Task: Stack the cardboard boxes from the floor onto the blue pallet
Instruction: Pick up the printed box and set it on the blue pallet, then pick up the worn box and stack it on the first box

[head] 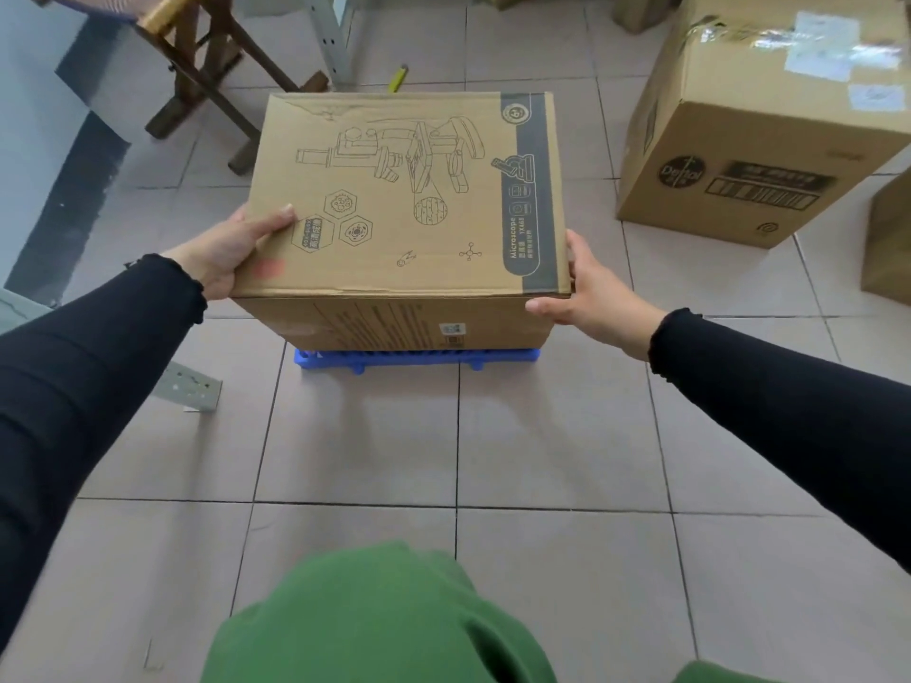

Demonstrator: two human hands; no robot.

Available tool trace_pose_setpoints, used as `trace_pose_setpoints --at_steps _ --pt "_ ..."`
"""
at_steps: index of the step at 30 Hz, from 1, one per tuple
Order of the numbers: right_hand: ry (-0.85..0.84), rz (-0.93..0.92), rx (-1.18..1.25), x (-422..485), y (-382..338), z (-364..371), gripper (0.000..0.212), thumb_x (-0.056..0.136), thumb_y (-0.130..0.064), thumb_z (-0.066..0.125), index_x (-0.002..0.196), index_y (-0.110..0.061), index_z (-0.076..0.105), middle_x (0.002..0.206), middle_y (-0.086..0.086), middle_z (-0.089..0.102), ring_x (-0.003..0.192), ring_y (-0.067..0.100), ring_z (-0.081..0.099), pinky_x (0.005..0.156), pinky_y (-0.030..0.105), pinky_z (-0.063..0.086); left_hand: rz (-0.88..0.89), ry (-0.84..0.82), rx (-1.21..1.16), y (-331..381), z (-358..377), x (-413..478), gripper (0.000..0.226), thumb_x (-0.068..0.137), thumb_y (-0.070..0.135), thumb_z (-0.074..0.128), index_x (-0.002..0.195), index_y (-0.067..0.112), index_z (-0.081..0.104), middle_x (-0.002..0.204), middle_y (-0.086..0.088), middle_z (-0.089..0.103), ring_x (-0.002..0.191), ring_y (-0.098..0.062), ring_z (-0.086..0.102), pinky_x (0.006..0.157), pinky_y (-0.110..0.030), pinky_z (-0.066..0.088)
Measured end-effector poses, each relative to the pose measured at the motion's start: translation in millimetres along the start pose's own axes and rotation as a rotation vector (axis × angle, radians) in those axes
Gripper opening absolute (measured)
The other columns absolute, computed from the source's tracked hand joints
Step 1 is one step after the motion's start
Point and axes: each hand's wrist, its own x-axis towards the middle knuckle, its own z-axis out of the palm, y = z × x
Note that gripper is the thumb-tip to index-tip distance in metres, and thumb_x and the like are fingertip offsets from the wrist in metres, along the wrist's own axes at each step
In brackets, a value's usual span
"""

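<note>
Cardboard box [404, 199], printed with a line drawing of a microscope, is held between both hands directly over the blue pallet [419, 359]. Whether its base already rests on the pallet cannot be told, since only a strip of blue shows beneath its near face. The left hand [231, 248] is pressed flat against the box's left side, with the thumb laid over the top edge. The right hand [591, 283] is spread against the right side, with the thumb hooked at the near corner. Both hands are clamped onto the box; neither is free.

Beyond the right hand, well apart from the held box, a larger taped box [759, 125] is seen standing on the tiled floor [443, 436], and the edge of another box [887, 239] is cut off at the frame's right side. Beyond the left hand, a wooden stool [217, 66] is seen.

Judged from this, the task appears to be at an early stage: one box is being placed, and at least two are left on the floor to be stacked.
</note>
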Motion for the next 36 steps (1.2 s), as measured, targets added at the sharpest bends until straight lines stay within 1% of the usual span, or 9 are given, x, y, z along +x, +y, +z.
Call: trace_pose_setpoints --at_steps 6,9,10,13,14,17,21,27,36 --pt "-0.021 0.054 0.007 4 7 2 0.089 0.089 -0.016 0.078 0.157 -0.029 0.022 0.144 -0.003 0.055 0.129 0.022 0.057 0.102 0.048 0.054 -0.016 -0.031 0.061 -9 6 3 0.05 0.1 0.036 0.065 0.146 0.021 0.052 0.136 -0.005 0.069 0.118 -0.021 0.069 0.087 -0.035 0.056" --pt "-0.031 0.06 -0.026 5 8 1 0.09 0.09 -0.019 0.077 0.158 -0.029 0.02 0.146 -0.004 0.054 0.13 0.022 0.055 0.104 0.044 0.052 -0.011 -0.044 0.09 -10 10 1 0.023 0.103 0.032 0.061 0.124 0.025 0.062 0.138 -0.008 0.066 0.097 -0.01 0.074 0.084 -0.032 0.055" --pt "-0.037 0.066 -0.046 5 7 0 0.09 0.091 -0.02 0.076 0.159 -0.029 0.018 0.145 -0.004 0.053 0.131 0.022 0.054 0.104 0.04 0.051 -0.006 -0.022 0.117 -8 10 1 0.022 0.102 0.031 0.062 0.123 0.027 0.061 0.139 -0.008 0.065 0.097 -0.01 0.074 0.086 -0.033 0.055" --pt "-0.075 0.09 -0.169 0 8 -10 0.097 0.092 -0.024 0.075 0.164 -0.025 0.01 0.16 0.002 0.042 0.143 0.026 0.045 0.109 0.039 0.042 0.028 0.144 0.319 5 8 4 0.08 0.089 0.03 0.079 0.156 0.023 0.036 0.151 -0.007 0.053 0.131 -0.026 0.056 0.109 -0.048 0.045" --pt "-0.083 0.09 -0.259 -4 9 -15 0.101 0.091 -0.027 0.076 0.165 -0.024 0.007 0.165 0.004 0.035 0.147 0.028 0.041 0.113 0.039 0.039 0.061 0.223 0.438 13 13 2 0.092 0.085 0.027 0.083 0.16 0.022 0.03 0.154 -0.009 0.048 0.139 -0.03 0.047 0.114 -0.052 0.039" --pt "-0.049 0.054 -0.494 -20 15 -46 0.098 0.091 -0.035 0.074 0.165 -0.021 0.011 0.168 0.005 0.029 0.151 0.027 0.034 0.117 0.038 0.032 0.253 0.344 0.877 41 51 -12 0.083 0.086 0.019 0.08 0.158 0.015 0.037 0.153 -0.017 0.045 0.144 -0.038 0.033 0.117 -0.055 0.029" --pt "0.08 0.042 -0.625 -49 32 -102 0.084 0.093 -0.039 0.071 0.162 -0.017 0.027 0.164 0.005 0.037 0.15 0.029 0.033 0.12 0.042 0.031 0.504 0.115 1.095 68 139 -28 0.069 0.095 0.031 0.071 0.156 0.017 0.041 0.157 -0.012 0.046 0.145 -0.032 0.039 0.117 -0.051 0.034" --pt "0.292 0.085 -0.699 -119 75 -183 0.081 0.094 -0.039 0.07 0.16 -0.015 0.031 0.163 0.005 0.039 0.151 0.029 0.031 0.12 0.045 0.031 0.771 -0.205 1.182 110 313 -63 0.068 0.098 0.035 0.067 0.157 0.017 0.04 0.158 -0.01 0.045 0.145 -0.029 0.041 0.117 -0.045 0.034" --pt "0.482 0.329 -0.617 -270 182 -291 0.084 0.095 -0.044 0.067 0.162 -0.015 0.025 0.167 0.004 0.031 0.154 0.029 0.022 0.122 0.044 0.023 0.967 -0.553 1.114 114 548 -149 0.074 0.097 0.038 0.069 0.16 0.019 0.036 0.166 -0.003 0.036 0.152 -0.022 0.032 0.121 -0.035 0.025"
